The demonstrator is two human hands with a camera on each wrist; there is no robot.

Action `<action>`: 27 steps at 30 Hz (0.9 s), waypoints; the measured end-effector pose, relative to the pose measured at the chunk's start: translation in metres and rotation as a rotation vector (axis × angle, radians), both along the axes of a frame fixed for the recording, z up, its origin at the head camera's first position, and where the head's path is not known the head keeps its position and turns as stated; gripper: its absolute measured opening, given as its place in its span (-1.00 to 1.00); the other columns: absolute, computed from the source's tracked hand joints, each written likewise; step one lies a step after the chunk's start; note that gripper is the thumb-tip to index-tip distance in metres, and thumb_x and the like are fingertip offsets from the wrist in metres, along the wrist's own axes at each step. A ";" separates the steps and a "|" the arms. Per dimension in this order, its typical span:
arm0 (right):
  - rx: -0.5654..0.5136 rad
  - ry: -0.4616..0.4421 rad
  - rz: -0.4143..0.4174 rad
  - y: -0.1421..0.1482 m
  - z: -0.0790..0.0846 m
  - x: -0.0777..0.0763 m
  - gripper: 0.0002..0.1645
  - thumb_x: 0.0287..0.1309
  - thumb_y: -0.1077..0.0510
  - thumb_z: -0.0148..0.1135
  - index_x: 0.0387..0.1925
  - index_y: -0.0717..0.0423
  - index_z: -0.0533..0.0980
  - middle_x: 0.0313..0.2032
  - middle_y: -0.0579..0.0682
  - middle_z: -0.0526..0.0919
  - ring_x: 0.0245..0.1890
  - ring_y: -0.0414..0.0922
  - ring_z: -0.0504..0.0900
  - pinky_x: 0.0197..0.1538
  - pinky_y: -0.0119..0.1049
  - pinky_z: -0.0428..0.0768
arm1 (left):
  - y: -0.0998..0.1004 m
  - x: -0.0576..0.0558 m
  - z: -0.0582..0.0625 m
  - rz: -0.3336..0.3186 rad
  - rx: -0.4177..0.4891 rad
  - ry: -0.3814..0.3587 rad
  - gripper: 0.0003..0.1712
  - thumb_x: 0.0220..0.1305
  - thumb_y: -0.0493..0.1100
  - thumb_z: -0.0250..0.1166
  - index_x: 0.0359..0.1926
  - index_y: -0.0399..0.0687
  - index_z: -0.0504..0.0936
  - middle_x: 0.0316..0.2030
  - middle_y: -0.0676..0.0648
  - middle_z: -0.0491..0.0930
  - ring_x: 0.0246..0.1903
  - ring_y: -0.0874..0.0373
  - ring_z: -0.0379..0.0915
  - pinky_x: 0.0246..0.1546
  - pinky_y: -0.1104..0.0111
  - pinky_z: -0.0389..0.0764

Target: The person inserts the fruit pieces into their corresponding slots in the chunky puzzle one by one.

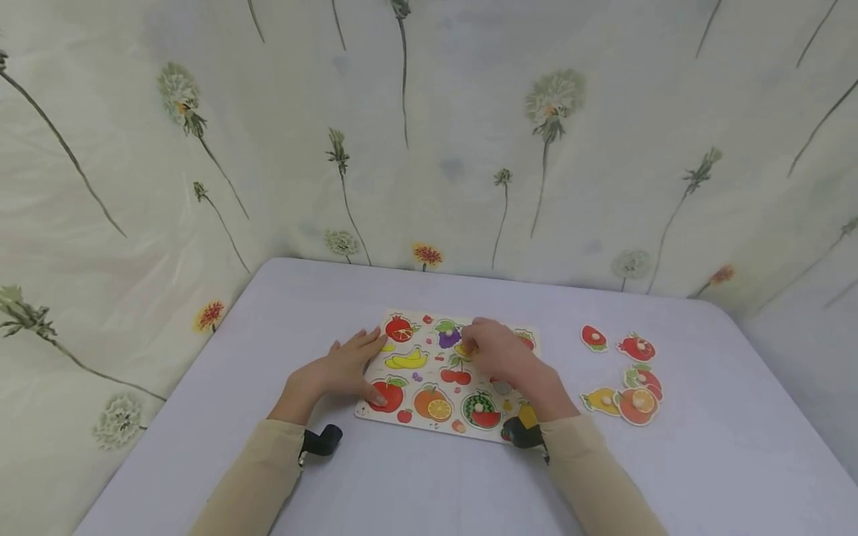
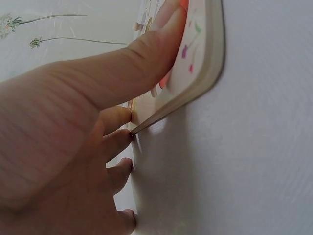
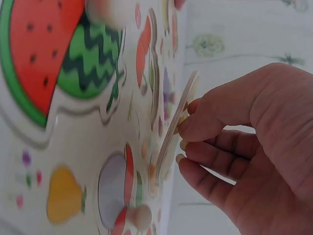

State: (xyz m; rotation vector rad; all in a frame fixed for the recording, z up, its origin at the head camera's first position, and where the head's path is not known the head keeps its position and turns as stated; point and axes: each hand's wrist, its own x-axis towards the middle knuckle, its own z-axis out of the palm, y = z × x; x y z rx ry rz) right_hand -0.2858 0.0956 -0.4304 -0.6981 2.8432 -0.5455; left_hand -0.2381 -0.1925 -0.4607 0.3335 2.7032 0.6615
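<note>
A wooden fruit puzzle board point(image 1: 418, 423) lies flat on the table. My left hand point(image 1: 342, 365) rests on its left edge with spread fingers; the thumb lies over the red apple picture point(image 1: 389, 387). In the left wrist view, the other fingertips of my left hand point(image 2: 73, 127) are along the board's side. Over the upper right part of the board, my right hand point(image 1: 499, 350) pinches a thin puzzle piece point(image 3: 171, 134) between thumb and fingers. That piece stands tilted, nearly edge-on in the right wrist view, its picture mostly hidden. Watermelon point(image 1: 481, 409) and bananas point(image 1: 407, 358) show nearby.
Several loose fruit pieces lie to the right of the board, among them a strawberry point(image 1: 593, 338), a pomegranate point(image 1: 637, 348), a yellow pear-shaped piece point(image 1: 601, 401) and an orange point(image 1: 637, 406), the last overlapping its neighbours. A flower-printed cloth point(image 1: 442, 149) hangs behind the white table point(image 1: 402, 484).
</note>
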 end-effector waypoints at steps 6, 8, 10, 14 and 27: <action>-0.012 -0.028 0.010 -0.021 -0.002 0.007 -0.85 0.18 0.28 0.31 -0.37 -0.07 0.59 -0.33 -0.12 0.49 -0.22 -0.13 0.47 -0.22 -0.35 0.50 | -0.001 0.001 0.000 -0.002 0.000 0.003 0.25 -0.07 0.17 0.55 0.56 0.09 0.06 0.60 -0.01 -0.08 0.60 -0.04 -0.33 0.51 -0.25 -0.20; -0.025 -0.030 0.028 -0.027 -0.002 0.009 -0.86 0.19 0.26 0.32 -0.40 -0.06 0.58 -0.36 -0.10 0.48 -0.24 -0.13 0.46 -0.24 -0.34 0.48 | -0.001 0.001 0.000 -0.003 0.001 0.001 0.25 -0.07 0.17 0.55 0.56 0.09 0.06 0.60 0.00 -0.09 0.60 -0.04 -0.34 0.51 -0.25 -0.20; -0.026 -0.012 0.060 -0.032 -0.002 0.010 -0.86 0.19 0.26 0.31 -0.42 -0.05 0.58 -0.39 -0.10 0.47 -0.28 -0.13 0.45 -0.26 -0.33 0.46 | 0.000 0.001 0.001 -0.003 0.005 -0.001 0.25 -0.07 0.17 0.55 0.56 0.09 0.06 0.60 0.00 -0.09 0.60 -0.04 -0.34 0.51 -0.25 -0.21; -0.010 0.023 0.110 -0.041 -0.003 0.011 -0.84 0.17 0.29 0.28 -0.39 -0.07 0.57 -0.41 -0.13 0.46 -0.31 -0.15 0.43 -0.25 -0.34 0.44 | 0.000 0.000 0.001 0.000 0.008 -0.009 0.26 -0.07 0.19 0.55 0.57 0.11 0.04 0.60 0.03 -0.11 0.61 -0.02 -0.36 0.53 -0.22 -0.23; 0.065 -0.007 0.145 -0.070 -0.011 0.013 -0.89 0.24 0.18 0.27 -0.34 -0.15 0.58 -0.36 -0.19 0.50 -0.29 -0.16 0.46 -0.23 -0.38 0.48 | -0.002 -0.002 0.000 -0.002 -0.006 -0.008 0.27 -0.09 0.23 0.55 0.57 0.13 0.05 0.60 0.05 -0.09 0.61 -0.02 -0.35 0.52 -0.23 -0.21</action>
